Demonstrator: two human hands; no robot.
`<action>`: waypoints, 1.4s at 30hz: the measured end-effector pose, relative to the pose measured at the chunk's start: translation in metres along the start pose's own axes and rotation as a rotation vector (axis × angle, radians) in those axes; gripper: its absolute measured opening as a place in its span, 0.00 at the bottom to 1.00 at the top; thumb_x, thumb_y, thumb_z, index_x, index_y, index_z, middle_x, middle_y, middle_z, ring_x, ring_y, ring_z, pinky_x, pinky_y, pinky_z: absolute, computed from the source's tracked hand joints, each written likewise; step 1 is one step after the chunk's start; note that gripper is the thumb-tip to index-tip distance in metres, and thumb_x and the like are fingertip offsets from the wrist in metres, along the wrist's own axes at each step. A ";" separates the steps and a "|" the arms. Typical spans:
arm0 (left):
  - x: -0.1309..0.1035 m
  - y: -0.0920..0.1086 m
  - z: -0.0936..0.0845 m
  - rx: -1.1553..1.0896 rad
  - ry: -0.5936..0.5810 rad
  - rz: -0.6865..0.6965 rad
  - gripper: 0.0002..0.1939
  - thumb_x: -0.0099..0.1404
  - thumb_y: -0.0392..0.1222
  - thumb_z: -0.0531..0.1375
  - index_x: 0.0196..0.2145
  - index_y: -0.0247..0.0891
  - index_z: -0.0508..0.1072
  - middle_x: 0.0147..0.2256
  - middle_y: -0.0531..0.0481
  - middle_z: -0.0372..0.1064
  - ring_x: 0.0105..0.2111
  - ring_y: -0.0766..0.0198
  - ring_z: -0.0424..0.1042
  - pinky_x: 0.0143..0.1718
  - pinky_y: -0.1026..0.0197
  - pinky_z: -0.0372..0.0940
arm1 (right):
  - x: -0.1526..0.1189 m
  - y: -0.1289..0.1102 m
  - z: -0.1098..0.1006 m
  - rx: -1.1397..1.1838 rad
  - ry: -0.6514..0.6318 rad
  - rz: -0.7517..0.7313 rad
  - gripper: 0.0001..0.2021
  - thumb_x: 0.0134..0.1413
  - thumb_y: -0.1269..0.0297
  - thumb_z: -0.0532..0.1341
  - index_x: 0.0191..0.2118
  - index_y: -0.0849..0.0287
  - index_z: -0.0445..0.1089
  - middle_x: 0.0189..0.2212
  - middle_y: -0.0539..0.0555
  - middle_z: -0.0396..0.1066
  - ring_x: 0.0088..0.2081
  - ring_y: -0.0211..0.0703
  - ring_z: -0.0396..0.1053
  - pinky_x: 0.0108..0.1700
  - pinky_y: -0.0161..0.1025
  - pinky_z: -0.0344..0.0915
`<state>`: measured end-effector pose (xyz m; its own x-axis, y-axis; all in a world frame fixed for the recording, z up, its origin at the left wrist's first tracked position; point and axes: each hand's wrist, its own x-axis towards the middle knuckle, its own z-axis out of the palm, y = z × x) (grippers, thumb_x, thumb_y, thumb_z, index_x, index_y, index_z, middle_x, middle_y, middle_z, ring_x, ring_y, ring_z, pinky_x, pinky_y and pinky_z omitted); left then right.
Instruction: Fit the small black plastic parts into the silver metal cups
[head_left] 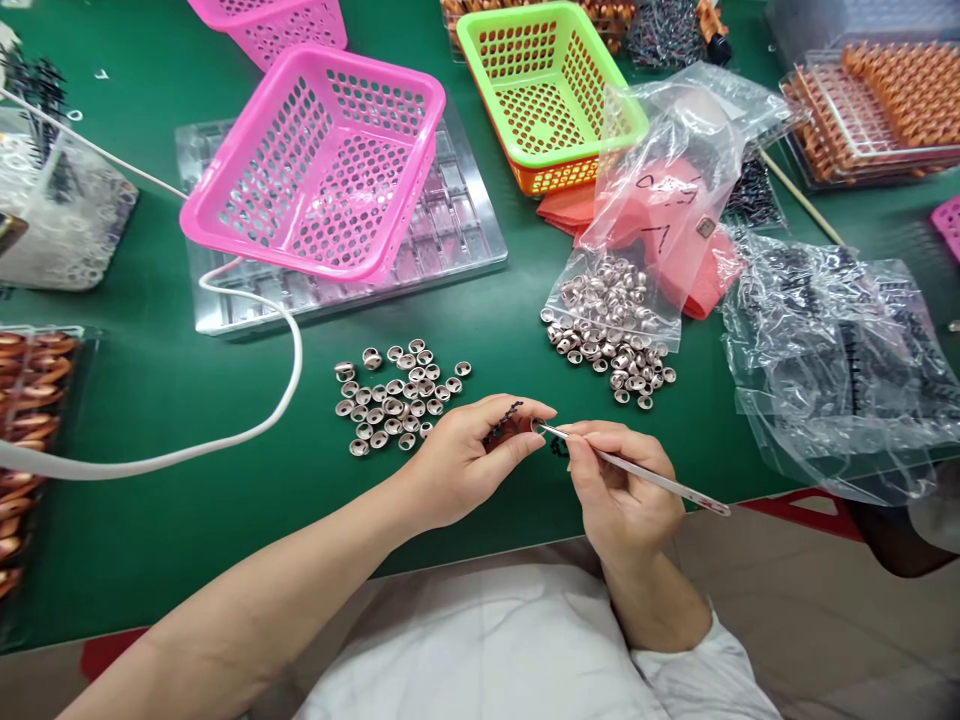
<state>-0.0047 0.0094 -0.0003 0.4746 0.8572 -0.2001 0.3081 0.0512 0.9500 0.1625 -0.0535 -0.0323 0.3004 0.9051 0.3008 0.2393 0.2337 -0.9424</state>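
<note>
My left hand (469, 455) pinches a small metal ring (538, 426) at its fingertips, and a black beaded strip (502, 422) lies against its fingers. In my right hand (626, 480) is a thin metal tool (660, 480), its tip touching the ring. A bit of black strip (559, 447) shows just under the tool, beside my right fingers. Several loose metal rings (394, 405) lie spread on the green table (300, 540) left of my left hand. A second pile of rings (634, 365) spills from a clear bag (645, 290) beyond my right hand.
A pink basket (322, 170) sits on a clear compartment tray (472, 220), with a white cable (296, 350) curving beside it. A green basket (551, 100) stands at the back. Plastic bags (847, 350) lie right. Trays of orange-brown parts (34, 430) stand left and back right (900, 100).
</note>
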 end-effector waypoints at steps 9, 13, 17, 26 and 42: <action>0.001 -0.002 0.002 -0.060 0.012 -0.080 0.13 0.67 0.43 0.61 0.47 0.36 0.77 0.36 0.48 0.77 0.31 0.64 0.73 0.34 0.63 0.69 | 0.003 0.000 -0.001 -0.140 -0.059 -0.191 0.15 0.55 0.78 0.66 0.45 0.52 0.70 0.37 0.52 0.78 0.38 0.44 0.79 0.38 0.44 0.79; 0.001 -0.001 0.003 -0.089 0.007 -0.131 0.14 0.67 0.44 0.61 0.47 0.36 0.77 0.37 0.46 0.77 0.34 0.61 0.74 0.37 0.60 0.69 | 0.003 0.000 -0.002 -0.170 -0.079 -0.225 0.14 0.56 0.78 0.66 0.45 0.53 0.70 0.37 0.53 0.79 0.39 0.44 0.79 0.38 0.44 0.80; 0.001 -0.001 0.002 -0.120 -0.001 -0.156 0.15 0.67 0.46 0.61 0.48 0.35 0.77 0.38 0.46 0.77 0.36 0.60 0.75 0.39 0.59 0.69 | 0.003 0.001 -0.002 -0.141 -0.067 -0.232 0.15 0.56 0.79 0.66 0.45 0.54 0.70 0.38 0.53 0.79 0.39 0.44 0.79 0.37 0.43 0.80; 0.002 -0.001 0.002 -0.131 -0.001 -0.170 0.16 0.66 0.46 0.62 0.48 0.36 0.77 0.39 0.46 0.77 0.36 0.60 0.74 0.39 0.59 0.69 | 0.004 -0.001 -0.001 -0.128 -0.059 -0.219 0.15 0.55 0.79 0.66 0.45 0.55 0.70 0.37 0.53 0.79 0.38 0.44 0.80 0.37 0.43 0.80; 0.001 -0.002 0.003 -0.157 0.009 -0.155 0.14 0.65 0.45 0.63 0.46 0.36 0.78 0.35 0.49 0.74 0.33 0.63 0.72 0.37 0.63 0.68 | 0.002 0.000 -0.001 -0.172 -0.048 -0.263 0.15 0.56 0.79 0.66 0.45 0.54 0.70 0.37 0.52 0.79 0.37 0.44 0.80 0.37 0.43 0.80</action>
<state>-0.0023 0.0086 -0.0026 0.4235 0.8374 -0.3456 0.2446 0.2616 0.9337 0.1641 -0.0518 -0.0314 0.1646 0.8384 0.5195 0.4566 0.4021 -0.7936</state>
